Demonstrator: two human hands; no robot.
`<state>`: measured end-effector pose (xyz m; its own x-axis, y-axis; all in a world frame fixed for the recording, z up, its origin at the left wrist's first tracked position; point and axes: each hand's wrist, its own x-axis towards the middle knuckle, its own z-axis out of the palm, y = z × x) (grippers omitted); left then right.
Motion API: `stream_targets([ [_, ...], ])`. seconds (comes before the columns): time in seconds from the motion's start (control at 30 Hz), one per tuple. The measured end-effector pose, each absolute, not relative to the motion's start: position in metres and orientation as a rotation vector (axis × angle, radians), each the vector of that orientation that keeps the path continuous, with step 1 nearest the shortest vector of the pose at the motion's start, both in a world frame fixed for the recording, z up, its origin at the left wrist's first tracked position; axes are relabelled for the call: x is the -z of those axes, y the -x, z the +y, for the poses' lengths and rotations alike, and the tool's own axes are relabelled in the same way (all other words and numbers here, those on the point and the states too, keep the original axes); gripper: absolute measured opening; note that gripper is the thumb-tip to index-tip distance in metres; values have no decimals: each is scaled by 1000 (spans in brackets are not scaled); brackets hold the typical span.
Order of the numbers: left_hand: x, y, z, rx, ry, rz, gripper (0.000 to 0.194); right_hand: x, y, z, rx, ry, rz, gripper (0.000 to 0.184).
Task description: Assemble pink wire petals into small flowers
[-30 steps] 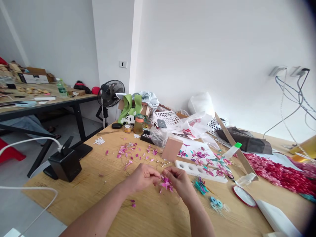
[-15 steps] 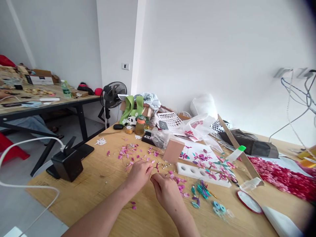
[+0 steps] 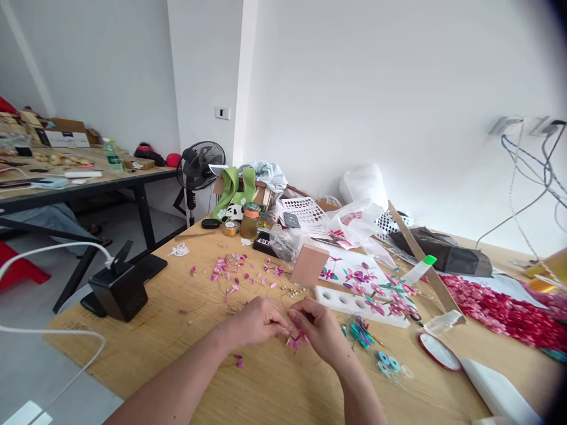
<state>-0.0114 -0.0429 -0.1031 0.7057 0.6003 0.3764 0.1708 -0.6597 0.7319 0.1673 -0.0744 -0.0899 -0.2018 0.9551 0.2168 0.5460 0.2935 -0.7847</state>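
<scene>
Pink paper flower (image 3: 296,340) pinched again between fingertips of left hand (image 3: 257,321) and right hand (image 3: 321,330), lifted back off the worktop (image 3: 177,348) since half a second ago, both closed on it.

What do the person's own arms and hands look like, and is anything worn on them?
Both forearms are bare, with no sleeves in view. The left hand and the right hand wear no gloves. No watch, bracelet or ring is visible on either.
</scene>
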Motion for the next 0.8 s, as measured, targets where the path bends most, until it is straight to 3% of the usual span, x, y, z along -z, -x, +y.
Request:
stream_targets([
  [0.33, 89, 16, -43, -1032, -1679, 732, 17, 96, -162, -72, -1256, 1237, -1409, 37],
  [0.63, 86, 15, -38, -1234, -1321, 836, 17, 108, -138, -74, -1261, 1202, -1518, 38],
  [0.8, 90, 12, -37, -1237, -1127, 790, 18, 110, -131, -73, -1013, 1294, -1626, 35],
])
